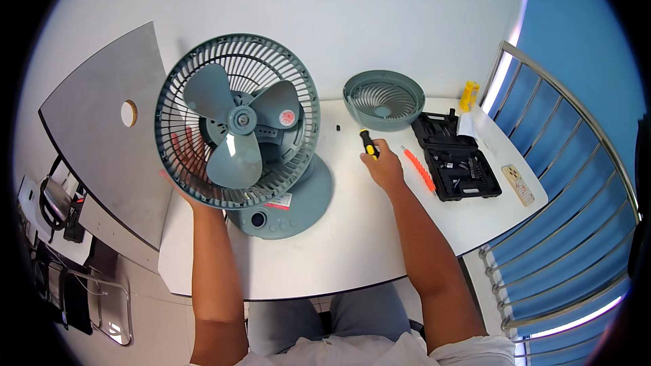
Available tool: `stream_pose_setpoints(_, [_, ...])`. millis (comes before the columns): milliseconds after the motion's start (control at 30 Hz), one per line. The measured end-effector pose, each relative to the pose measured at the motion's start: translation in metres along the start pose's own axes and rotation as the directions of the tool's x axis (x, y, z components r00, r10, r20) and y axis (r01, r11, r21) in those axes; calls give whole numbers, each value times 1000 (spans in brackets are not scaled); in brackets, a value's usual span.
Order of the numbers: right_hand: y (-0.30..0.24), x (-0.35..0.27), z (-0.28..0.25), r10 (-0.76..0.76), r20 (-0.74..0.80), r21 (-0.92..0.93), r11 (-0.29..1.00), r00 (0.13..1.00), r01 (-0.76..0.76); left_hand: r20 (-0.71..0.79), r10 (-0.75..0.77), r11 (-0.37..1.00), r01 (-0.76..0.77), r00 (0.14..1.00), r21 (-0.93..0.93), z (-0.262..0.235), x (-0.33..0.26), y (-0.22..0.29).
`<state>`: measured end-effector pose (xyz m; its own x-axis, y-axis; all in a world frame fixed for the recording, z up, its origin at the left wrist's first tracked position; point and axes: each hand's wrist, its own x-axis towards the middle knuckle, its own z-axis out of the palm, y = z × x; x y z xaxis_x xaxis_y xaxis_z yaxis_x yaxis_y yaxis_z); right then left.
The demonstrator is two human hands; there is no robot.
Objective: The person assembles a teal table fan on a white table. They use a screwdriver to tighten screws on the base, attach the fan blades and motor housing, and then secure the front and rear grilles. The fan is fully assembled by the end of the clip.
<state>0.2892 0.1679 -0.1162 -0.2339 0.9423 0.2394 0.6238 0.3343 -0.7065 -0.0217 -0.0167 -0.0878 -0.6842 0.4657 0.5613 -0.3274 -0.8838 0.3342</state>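
Observation:
A grey-green table fan (242, 120) stands on the left of the table, its three blades bare and its round base (298, 213) below. My left hand (190, 163) reaches behind the lower left of the fan's rear grille, fingers spread and partly seen through the slats. In my right hand (385, 164) is a yellow and black screwdriver (368, 142), its tip pointing away from me. Just beyond it lies the detached front grille (384, 99), bowl-shaped, against the wall. A small black piece (338, 128) rests between fan and screwdriver.
To the right are an orange-handled tool (419, 169), an open black tool case (464, 173) with bits, a yellow box (469, 95) and a remote control (518, 184). A metal railing (576, 105) runs along the right side; a grey panel (102, 122) borders the left.

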Motion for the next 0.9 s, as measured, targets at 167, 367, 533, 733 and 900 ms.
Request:
stream_pose_setpoints(167, [-14,-11,1,68,167,-173,984,984,-38,136,114,941,-151,984,303,-4,5,-5])
stream_pose_setpoints(367, [-23,-19,6,46,206,-276,961,977,13,81,97,946,-117,992,303,-5,6,-5])
stream_pose_setpoints(533, [-18,-21,14,2,229,-338,938,973,78,97,107,951,-130,990,281,-2,4,-9])
stream_pose_setpoints(733, [-19,-23,17,-16,262,-398,909,965,123,-35,52,979,-45,998,198,5,3,-4])
stream_pose_setpoints(900, [-20,-26,14,-50,270,-409,898,962,161,14,22,980,-25,1000,200,6,4,0])
